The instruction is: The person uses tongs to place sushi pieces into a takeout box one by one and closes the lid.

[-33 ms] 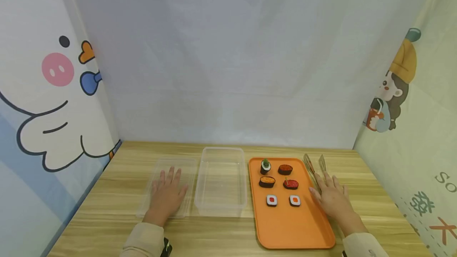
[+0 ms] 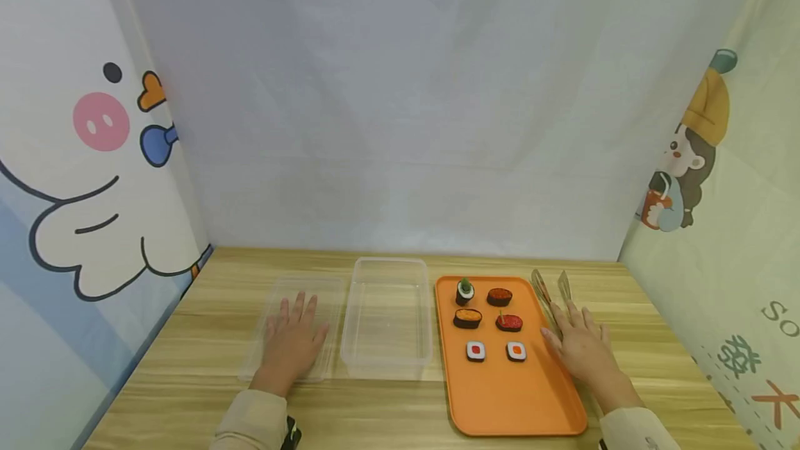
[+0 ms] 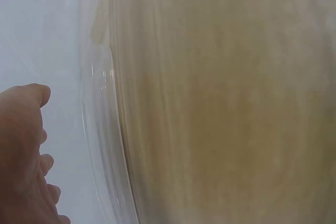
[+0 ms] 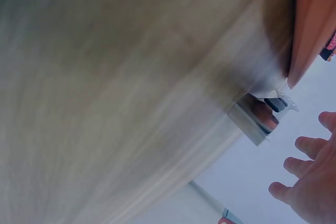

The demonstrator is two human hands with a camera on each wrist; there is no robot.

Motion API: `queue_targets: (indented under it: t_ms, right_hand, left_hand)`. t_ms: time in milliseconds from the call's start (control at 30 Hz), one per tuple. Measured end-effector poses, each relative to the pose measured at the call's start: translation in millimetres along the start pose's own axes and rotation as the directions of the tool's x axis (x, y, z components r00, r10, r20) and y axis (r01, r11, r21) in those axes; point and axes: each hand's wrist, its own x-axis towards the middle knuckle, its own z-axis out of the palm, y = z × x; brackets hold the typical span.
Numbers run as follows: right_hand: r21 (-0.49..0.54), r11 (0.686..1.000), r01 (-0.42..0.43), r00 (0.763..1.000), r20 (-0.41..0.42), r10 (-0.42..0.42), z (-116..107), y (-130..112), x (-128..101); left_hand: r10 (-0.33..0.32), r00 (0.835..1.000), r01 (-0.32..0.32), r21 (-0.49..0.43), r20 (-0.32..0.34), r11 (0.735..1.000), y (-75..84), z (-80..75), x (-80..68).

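Observation:
My left hand (image 2: pixel 294 342) lies with fingers spread on a flat clear plastic lid (image 2: pixel 331 297). Right of it stands a clear plastic container (image 2: pixel 387 318) without a cover. Fingers extended, my right hand (image 2: pixel 584 349) rests by the right edge of an orange tray (image 2: pixel 512 401), over metal tongs (image 2: pixel 565 286) whose rear part it hides. On the tray sit several sushi pieces: a roll with a green top (image 2: pixel 464 292), two roe-topped pieces, an orange-topped piece (image 2: pixel 467 318) and two white square rolls, one with a red centre (image 2: pixel 476 351). The metal end (image 4: pixel 254 119) shows in the right wrist view.
Everything lies on a wood-grain table (image 2: pixel 375 415). A pale cloth wall (image 2: pixel 400 103) rises behind it, and printed cloth walls stand at the left and right sides.

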Motion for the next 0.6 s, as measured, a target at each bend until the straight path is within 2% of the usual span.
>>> queue_targets:
  t_ms: [233,367,467,600]
  right_hand:
    - [0.001,0.999,0.036,0.997,-0.069,-0.035,-1,-2,-1]
    - [0.011,0.999,0.052,0.989,-0.136,-0.050,-2,0,3]
    - [0.065,0.998,0.026,0.988,-0.152,-0.016,-2,4,5]
    - [0.221,0.972,-0.079,0.991,-0.087,0.100,-3,12,10]
  left_hand:
    - [0.040,0.998,-0.041,-0.031,-0.045,0.999,-1.2,3.5,0.2]
    - [0.085,0.993,-0.098,-0.168,-0.081,0.981,-0.5,8.0,3.3]
    - [0.086,0.993,-0.109,-0.337,-0.084,0.935,4.1,9.7,4.5]
    - [0.037,0.998,-0.060,-0.568,-0.052,0.821,16.6,7.9,1.8]
